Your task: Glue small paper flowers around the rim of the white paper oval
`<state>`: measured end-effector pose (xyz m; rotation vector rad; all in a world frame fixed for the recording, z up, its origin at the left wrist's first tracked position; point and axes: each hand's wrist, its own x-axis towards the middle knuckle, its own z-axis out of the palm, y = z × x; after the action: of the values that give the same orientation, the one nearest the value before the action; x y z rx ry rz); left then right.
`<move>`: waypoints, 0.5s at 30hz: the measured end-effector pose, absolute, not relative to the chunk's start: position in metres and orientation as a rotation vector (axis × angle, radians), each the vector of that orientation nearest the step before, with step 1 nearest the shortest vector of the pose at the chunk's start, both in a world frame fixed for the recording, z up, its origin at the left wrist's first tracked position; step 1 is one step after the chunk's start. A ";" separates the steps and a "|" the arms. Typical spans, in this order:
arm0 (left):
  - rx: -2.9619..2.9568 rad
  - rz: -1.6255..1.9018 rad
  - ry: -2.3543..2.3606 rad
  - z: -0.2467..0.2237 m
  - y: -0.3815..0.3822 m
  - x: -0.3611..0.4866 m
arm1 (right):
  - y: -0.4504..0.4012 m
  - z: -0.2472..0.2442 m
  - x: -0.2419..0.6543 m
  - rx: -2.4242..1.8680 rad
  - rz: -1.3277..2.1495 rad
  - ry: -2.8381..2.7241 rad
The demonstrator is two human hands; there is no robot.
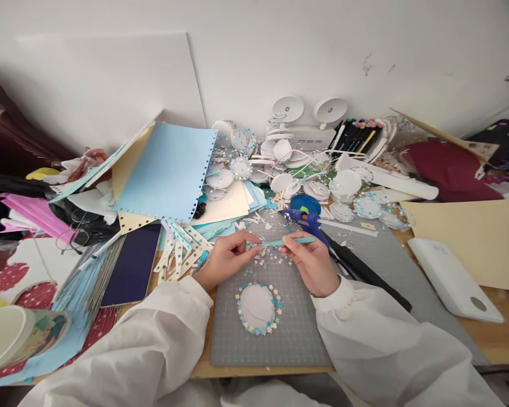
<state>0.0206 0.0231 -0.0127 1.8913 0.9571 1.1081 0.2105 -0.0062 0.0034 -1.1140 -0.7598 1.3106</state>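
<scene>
My right hand (309, 261) grips a slim teal tweezers-like tool (303, 240) between thumb and fingers, its narrow end pointing left. At that end, the thumb and fingers of my left hand (227, 259) come together; whatever they pinch is too small to make out. Both hands are just above the grey cutting mat (271, 347). Small blue, white and cream star pieces (271, 259) lie scattered under them. Closer to me, a white disc (258, 305) lies flat on the mat, ringed with blue, cream and white stars.
A blue glue gun (307, 223) lies beyond my right hand, near black-handled scissors (365, 274). Star-trimmed white discs (345, 183) pile up at the back. Left are a phone (131, 265), punched blue paper (165, 169) and a paper cup (4, 336); right, a white device (453, 280).
</scene>
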 end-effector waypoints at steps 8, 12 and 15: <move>1.881 1.131 0.973 -0.015 0.024 0.021 | -0.005 0.005 0.210 -1.122 1.313 -0.726; 1.873 1.143 0.972 -0.015 0.023 0.021 | -0.005 0.004 0.210 -1.123 1.325 -0.712; 1.855 1.128 0.991 -0.015 0.023 0.021 | -0.005 0.003 0.210 -1.130 1.315 -0.732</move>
<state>0.0209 0.0234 -0.0148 1.8548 0.9909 1.1282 0.2103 -0.0048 0.0034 -1.1295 -0.7316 1.3154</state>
